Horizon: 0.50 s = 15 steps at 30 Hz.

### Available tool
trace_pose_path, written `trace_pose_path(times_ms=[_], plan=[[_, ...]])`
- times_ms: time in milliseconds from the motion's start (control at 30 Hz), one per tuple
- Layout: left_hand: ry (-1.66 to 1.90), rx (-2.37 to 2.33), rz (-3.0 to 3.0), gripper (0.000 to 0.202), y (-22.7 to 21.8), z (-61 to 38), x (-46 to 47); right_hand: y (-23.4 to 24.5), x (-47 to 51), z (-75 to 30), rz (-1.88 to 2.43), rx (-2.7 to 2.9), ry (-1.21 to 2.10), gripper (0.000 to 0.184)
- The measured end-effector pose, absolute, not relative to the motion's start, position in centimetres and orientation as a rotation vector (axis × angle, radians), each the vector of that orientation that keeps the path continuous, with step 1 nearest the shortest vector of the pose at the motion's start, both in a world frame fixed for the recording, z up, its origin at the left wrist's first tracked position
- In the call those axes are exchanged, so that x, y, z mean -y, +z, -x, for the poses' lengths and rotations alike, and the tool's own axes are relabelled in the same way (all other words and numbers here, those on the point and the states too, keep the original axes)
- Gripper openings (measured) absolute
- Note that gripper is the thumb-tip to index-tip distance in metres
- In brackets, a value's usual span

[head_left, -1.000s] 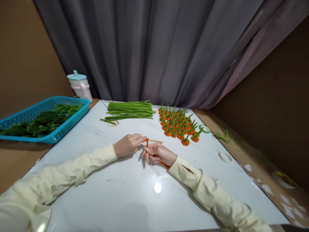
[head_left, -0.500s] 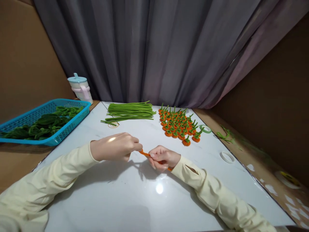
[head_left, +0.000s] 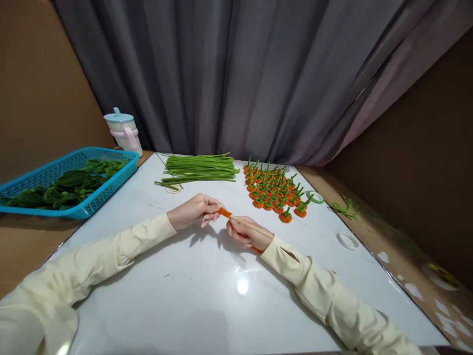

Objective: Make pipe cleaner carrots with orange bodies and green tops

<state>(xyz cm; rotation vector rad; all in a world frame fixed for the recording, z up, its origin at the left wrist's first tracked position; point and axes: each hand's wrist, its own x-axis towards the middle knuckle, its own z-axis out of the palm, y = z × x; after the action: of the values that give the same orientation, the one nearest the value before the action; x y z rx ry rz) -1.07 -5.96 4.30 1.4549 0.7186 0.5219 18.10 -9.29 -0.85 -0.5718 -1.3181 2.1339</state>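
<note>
- The left hand is pinching one end of an orange chenille coil, seemingly keeping its turns from loosening.
- The right hand is pinching a slim wooden stick at the coil's other end, the shaft lying back across the hand, probably for steadiness.
- The coil is hanging between both hands above the white tabletop.
- Green chenille stems and orange pumpkin-like pieces are lying toward the far edge, likely leaving working room; bare surface is stretching to the near edge.
- A blue basket is bordering the left edge, a white tape roll the right.
</note>
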Motion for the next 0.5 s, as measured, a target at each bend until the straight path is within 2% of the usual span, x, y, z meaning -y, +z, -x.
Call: trace_pose_path(times_ms=[133,267,367,500], plan=[[0.770,-0.919,-1.786,0.029,2.8,0.5,6.7,-0.7,9.5,-17.3,0.659,1.242,2.096,0.025],[1.026,-0.760,-2.646,0.028,1.2,0.9,6.8,-0.6,9.7,-16.8,0.659,1.209,2.124,0.026],[0.970,-0.588,-3.143,0.031,1.1,1.4,6.6,-0.8,9.6,-16.9,0.594,1.249,2.179,0.026],[0.780,-0.378,-3.429,0.032,2.8,1.9,6.8,-1.0,9.4,-17.3,0.550,1.314,2.248,0.028]])
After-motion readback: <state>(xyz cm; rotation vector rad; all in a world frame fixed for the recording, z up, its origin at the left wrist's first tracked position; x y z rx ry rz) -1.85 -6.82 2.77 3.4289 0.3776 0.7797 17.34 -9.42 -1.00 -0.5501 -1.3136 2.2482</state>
